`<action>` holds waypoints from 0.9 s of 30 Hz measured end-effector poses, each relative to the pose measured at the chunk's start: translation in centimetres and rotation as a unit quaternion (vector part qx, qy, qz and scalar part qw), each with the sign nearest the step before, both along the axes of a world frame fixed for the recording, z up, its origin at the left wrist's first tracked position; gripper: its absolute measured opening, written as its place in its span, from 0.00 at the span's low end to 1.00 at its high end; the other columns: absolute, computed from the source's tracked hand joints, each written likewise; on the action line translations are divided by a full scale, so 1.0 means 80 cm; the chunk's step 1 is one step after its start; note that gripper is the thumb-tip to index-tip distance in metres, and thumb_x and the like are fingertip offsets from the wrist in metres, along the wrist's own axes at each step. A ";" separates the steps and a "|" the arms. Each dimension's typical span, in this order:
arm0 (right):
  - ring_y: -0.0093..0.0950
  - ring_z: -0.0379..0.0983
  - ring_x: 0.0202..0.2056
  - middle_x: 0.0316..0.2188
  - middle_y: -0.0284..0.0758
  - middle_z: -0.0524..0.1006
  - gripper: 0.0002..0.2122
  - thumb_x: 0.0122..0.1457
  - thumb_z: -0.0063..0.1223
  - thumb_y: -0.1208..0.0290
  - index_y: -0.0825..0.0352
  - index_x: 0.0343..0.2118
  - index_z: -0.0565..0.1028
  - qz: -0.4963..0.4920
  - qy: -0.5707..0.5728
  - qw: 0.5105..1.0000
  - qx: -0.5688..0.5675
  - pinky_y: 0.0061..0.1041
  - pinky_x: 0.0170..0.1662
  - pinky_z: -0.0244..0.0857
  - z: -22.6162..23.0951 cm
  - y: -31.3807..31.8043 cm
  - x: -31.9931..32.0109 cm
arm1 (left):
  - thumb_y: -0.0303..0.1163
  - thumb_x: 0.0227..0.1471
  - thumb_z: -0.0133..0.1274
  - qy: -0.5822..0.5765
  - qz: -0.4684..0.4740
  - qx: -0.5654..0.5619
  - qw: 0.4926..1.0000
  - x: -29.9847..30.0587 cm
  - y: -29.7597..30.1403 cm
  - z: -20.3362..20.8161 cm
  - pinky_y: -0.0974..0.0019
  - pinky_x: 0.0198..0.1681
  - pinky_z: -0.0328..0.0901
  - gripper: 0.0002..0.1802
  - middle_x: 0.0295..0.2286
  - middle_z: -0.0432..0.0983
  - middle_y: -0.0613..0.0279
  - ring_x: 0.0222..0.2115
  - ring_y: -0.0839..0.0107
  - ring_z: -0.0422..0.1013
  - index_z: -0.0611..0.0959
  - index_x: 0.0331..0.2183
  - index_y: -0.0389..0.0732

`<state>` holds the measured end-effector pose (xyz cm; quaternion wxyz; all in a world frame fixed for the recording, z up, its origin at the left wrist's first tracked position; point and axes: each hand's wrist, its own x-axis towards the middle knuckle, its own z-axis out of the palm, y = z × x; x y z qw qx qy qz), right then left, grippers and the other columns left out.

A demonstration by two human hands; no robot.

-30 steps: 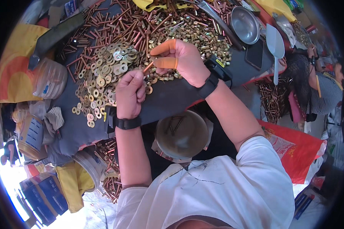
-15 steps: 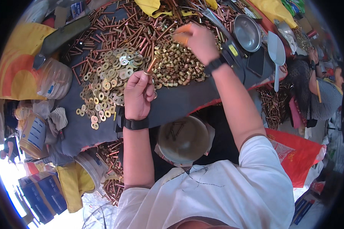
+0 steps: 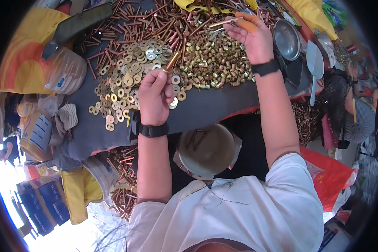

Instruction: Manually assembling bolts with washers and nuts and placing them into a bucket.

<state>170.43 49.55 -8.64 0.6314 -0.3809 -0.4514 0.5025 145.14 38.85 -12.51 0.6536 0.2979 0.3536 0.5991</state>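
A copper-coloured bolt (image 3: 172,59) stands tilted up near the centre of the frame, its lower end hidden in the left hand (image 3: 156,95); a ring, seemingly a washer, shows around it just above the fingertips. The heap of washers (image 3: 128,69) lies left of that hand and passes partly behind it. Right of the bolt spread short brass sleeves (image 3: 214,63), and above them loose bolts (image 3: 155,21) run up to the frame's top, where a yellow cloth-like thing (image 3: 197,5) is cut off.

A bare strip of the dark mat (image 3: 210,103) leaves open room below the sleeves, down to its red-trimmed edge; beneath that edge, at lower centre, sits a bucket (image 3: 222,151) with a few bolts inside.

The left thumb and fingers are clamped on the bolt, the other fingers curled in. At upper right, the right hand (image 3: 258,42), with orange finger covers (image 3: 247,26), has its fingers reaching leftward at a slim rod (image 3: 224,22); whether they grip it, I cannot tell.
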 end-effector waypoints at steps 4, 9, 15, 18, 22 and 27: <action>0.32 0.77 0.30 0.32 0.44 0.76 0.08 0.58 0.44 0.74 0.70 0.38 0.70 0.071 0.093 0.993 -0.034 0.25 0.34 0.72 -0.005 -0.054 -0.015 | 0.29 0.54 0.50 0.017 0.029 -0.009 0.999 0.010 0.001 0.000 0.80 0.13 0.53 0.05 0.20 0.68 0.67 0.13 0.82 0.60 0.75 0.31 0.36; 0.32 0.77 0.30 0.31 0.43 0.76 0.08 0.58 0.44 0.73 0.70 0.38 0.70 0.095 0.074 0.992 -0.043 0.25 0.33 0.72 -0.013 -0.080 -0.039 | 0.28 0.52 0.51 0.055 0.020 -0.018 0.998 0.015 -0.004 0.000 0.80 0.12 0.54 0.05 0.19 0.68 0.67 0.13 0.83 0.61 0.76 0.31 0.36; 0.32 0.76 0.32 0.33 0.44 0.76 0.09 0.60 0.42 0.73 0.69 0.40 0.69 0.134 0.092 0.986 -0.039 0.26 0.36 0.72 -0.024 -0.072 -0.032 | 0.27 0.51 0.52 0.099 0.014 -0.020 0.995 0.013 -0.003 -0.002 0.81 0.12 0.56 0.05 0.19 0.69 0.67 0.13 0.83 0.62 0.77 0.31 0.35; 0.32 0.76 0.32 0.33 0.44 0.76 0.09 0.60 0.42 0.73 0.70 0.41 0.69 0.116 0.050 0.991 -0.046 0.26 0.37 0.72 -0.022 -0.072 -0.035 | 0.27 0.51 0.52 0.106 0.018 -0.021 0.994 0.013 -0.004 -0.001 0.81 0.13 0.57 0.05 0.19 0.70 0.68 0.13 0.83 0.63 0.77 0.31 0.35; 0.31 0.76 0.33 0.32 0.43 0.76 0.09 0.59 0.42 0.75 0.70 0.41 0.69 0.103 -0.024 0.994 -0.016 0.26 0.38 0.71 -0.022 -0.077 -0.039 | 0.27 0.51 0.52 0.151 0.015 -0.025 0.988 0.013 -0.005 -0.002 0.81 0.13 0.58 0.06 0.21 0.71 0.67 0.14 0.83 0.64 0.77 0.33 0.36; 0.25 0.75 0.33 0.29 0.35 0.76 0.09 0.55 0.49 0.78 0.70 0.40 0.71 0.244 -0.116 0.962 -0.040 0.22 0.37 0.70 -0.028 -0.095 -0.073 | 0.33 0.53 0.51 0.091 -0.010 -0.006 0.996 0.038 -0.011 0.010 0.82 0.13 0.60 0.10 0.23 0.71 0.67 0.16 0.82 0.66 0.77 0.35 0.36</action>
